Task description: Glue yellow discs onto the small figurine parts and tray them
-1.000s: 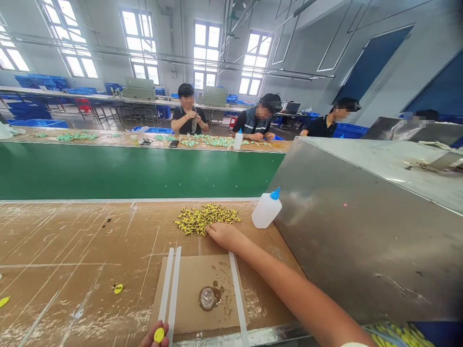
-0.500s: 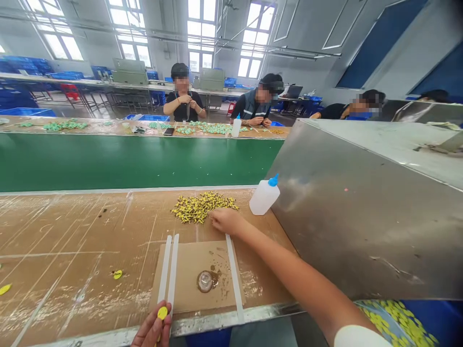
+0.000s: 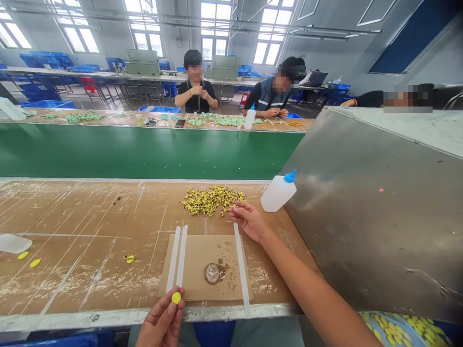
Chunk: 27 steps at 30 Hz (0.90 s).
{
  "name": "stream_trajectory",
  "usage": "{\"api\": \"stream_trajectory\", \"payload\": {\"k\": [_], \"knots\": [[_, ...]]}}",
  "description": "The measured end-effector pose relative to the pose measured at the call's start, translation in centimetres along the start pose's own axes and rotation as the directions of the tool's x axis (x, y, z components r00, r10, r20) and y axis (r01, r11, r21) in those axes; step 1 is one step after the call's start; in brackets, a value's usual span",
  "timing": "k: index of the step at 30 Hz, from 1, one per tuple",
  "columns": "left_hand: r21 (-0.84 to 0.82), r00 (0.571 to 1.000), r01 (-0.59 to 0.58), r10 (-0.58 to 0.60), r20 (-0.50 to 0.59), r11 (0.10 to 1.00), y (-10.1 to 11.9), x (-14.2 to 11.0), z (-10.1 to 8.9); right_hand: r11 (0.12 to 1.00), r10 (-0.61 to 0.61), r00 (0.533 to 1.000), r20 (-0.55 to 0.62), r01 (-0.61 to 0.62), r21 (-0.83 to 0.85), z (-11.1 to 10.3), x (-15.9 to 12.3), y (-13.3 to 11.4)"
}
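The yellow disc (image 3: 176, 298) sits at about six o'clock, pinched in our left hand (image 3: 162, 318) between thumb and fingertips, with the hand nearly closed around it. Our right hand (image 3: 249, 221) is at about one o'clock from the disc, palm up and only slightly curled. Its fingertips (image 3: 233, 208) are just beside the pile of small yellow pieces (image 3: 211, 200); we cannot tell whether they hold a piece.

Between our hands lies a cardboard sheet (image 3: 202, 284), with a round clear cup (image 3: 212, 273) in a brown smear on it and white strips (image 3: 241, 270) along its sides. A plastic squeeze bottle (image 3: 278, 193) with a blue nozzle stands at two o'clock, against a stainless steel hood (image 3: 376, 207). More yellow discs (image 3: 35, 262) lie on the brown bench (image 3: 90, 217) at nine o'clock. Beyond the green panel (image 3: 144, 152), a co-worker (image 3: 195, 82) works at twelve o'clock.
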<state>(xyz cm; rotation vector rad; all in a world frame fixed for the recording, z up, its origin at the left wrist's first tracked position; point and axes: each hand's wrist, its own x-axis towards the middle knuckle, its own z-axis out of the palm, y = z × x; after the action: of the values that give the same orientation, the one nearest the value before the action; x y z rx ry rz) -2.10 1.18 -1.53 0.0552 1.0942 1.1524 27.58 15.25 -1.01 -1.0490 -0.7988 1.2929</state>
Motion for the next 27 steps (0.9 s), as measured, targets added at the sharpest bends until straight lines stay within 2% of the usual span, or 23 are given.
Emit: {"api": "stream_trajectory", "payload": {"k": [4,8,12,14,19,23,27], "knots": [[-0.002,1.000,0.006,-0.006,0.000,1.000,0.0,-0.5,0.4,0.999,0.036,0.998,-0.042,-0.036,-0.010,0.3,-0.8,-0.3],[-0.009,1.000,0.016,-0.016,0.000,1.000,0.2,-0.6,0.5,0.994,0.026,0.997,-0.075,-0.034,-0.106,0.8,-2.4,0.0],[-0.054,0.999,0.005,-0.002,0.046,0.999,0.3,0.0,0.7,0.978,0.042,0.997,-0.059,-0.053,-0.202,1.2,-4.6,0.6],[-0.071,0.995,-0.007,0.014,0.102,0.997,0.2,0.3,1.1,0.972,0.046,0.998,-0.050,-0.057,-0.230,1.6,-5.9,1.0],[-0.123,0.957,-0.005,0.040,0.287,0.992,-0.3,0.9,2.3,0.944,-0.131,0.984,-0.121,0.086,-0.318,3.2,-9.5,2.6],[-0.114,0.947,0.044,-0.006,0.322,0.993,-0.9,1.3,2.7,0.890,-0.283,0.945,-0.161,0.197,-0.410,4.3,-11.9,3.8],[-0.072,0.942,0.025,0.001,0.335,0.997,-1.4,1.6,2.5,0.795,-0.429,0.902,-0.052,0.350,-0.496,4.3,-13.1,4.9]]}}
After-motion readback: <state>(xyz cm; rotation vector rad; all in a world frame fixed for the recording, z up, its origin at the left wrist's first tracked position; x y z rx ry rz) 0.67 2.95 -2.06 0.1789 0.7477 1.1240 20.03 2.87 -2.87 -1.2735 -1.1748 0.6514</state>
